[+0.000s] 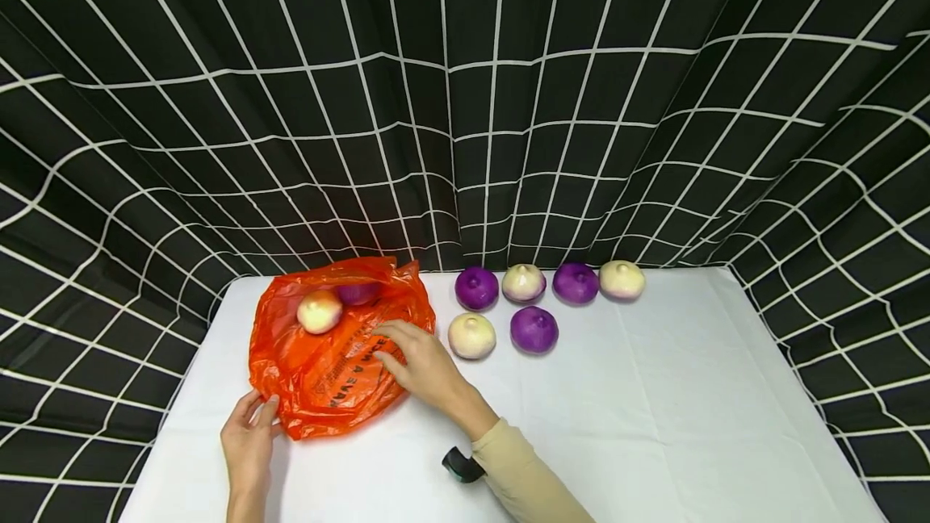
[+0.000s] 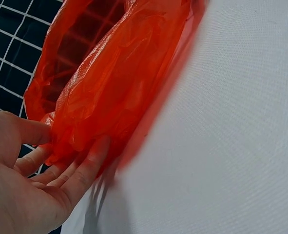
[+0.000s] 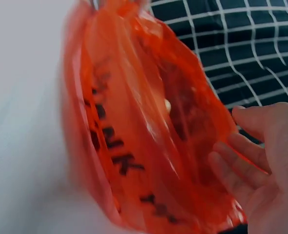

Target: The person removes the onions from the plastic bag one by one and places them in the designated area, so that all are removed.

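Note:
An orange-red plastic bag (image 1: 349, 361) with dark print lies on the left of the white table, its mouth spread wide. Inside it sit a pale onion (image 1: 320, 311) and a purple onion (image 1: 359, 293), the latter partly covered by the bag. My left hand (image 1: 249, 438) pinches the bag's near left edge between thumb and fingers, as the left wrist view (image 2: 41, 170) also has it. Over the bag's right side, my right hand (image 1: 421, 361) holds nothing, fingers and thumb apart. In the right wrist view its fingers (image 3: 231, 170) are beside the bag's rim.
Right of the bag, purple onions (image 1: 534, 330) and pale onions (image 1: 472, 336) stand in two rows near the table's back edge. A black curtain with a white grid (image 1: 465, 103) rises behind and along both sides. A dark wrist device (image 1: 462, 465) sits by the right sleeve.

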`<action>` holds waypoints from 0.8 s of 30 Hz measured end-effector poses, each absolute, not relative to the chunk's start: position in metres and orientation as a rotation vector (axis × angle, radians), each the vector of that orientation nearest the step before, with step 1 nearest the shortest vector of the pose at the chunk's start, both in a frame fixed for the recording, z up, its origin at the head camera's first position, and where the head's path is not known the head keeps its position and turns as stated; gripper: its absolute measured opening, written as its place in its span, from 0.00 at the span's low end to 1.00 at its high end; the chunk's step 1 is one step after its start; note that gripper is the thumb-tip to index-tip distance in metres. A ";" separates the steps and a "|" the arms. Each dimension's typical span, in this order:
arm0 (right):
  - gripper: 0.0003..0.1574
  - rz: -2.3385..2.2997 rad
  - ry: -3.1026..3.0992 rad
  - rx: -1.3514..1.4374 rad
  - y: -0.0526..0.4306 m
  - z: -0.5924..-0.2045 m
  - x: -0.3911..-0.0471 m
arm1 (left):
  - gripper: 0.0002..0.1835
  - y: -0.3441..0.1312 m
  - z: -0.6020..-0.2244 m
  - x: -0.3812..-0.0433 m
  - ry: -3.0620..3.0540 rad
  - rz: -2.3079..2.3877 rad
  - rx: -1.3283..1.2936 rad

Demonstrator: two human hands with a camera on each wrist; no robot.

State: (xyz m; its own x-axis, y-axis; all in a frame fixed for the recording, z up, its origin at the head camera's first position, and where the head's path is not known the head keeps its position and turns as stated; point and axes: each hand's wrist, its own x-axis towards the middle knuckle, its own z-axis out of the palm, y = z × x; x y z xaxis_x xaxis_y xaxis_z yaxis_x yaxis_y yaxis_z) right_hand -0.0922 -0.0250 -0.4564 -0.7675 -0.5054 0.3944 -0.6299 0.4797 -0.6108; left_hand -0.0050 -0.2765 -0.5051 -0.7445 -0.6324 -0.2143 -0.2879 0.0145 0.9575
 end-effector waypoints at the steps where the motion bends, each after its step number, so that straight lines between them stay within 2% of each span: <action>1: 0.21 1.117 -2.581 1.012 -0.031 -0.456 -0.095 | 0.20 -0.277 -0.505 -0.005 -2.021 -1.792 0.953; 6: 0.25 0.958 -2.660 1.087 -0.059 -0.454 -0.109 | 0.19 -0.277 -0.505 -0.005 -2.017 -1.758 0.953; 24: 0.33 0.647 -2.908 1.015 -0.130 -0.470 -0.157 | 0.20 -0.281 -0.505 -0.008 -2.030 -1.751 0.933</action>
